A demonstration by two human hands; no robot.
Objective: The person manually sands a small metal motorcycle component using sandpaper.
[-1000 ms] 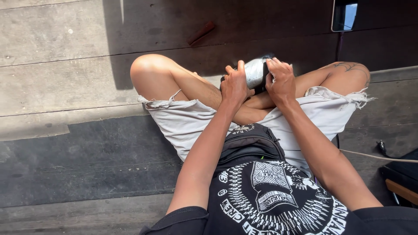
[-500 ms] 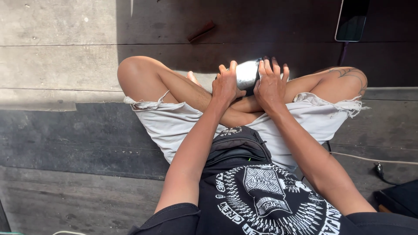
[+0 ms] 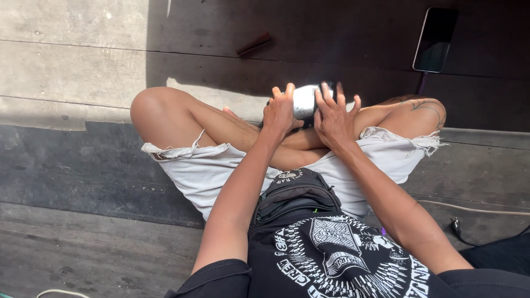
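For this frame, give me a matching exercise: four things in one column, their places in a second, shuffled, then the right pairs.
Things:
1. phone
2. shiny silver object
3. black waist bag
4. small reddish stick

Places:
A. between the left hand and the right hand, over the crossed legs
B. flat on the floorboards at the upper right
C. on the boards beyond the knees, upper middle
D. against the person's belly, above the printed shirt

Pairs: 1-B, 2-A, 3-D, 4-C
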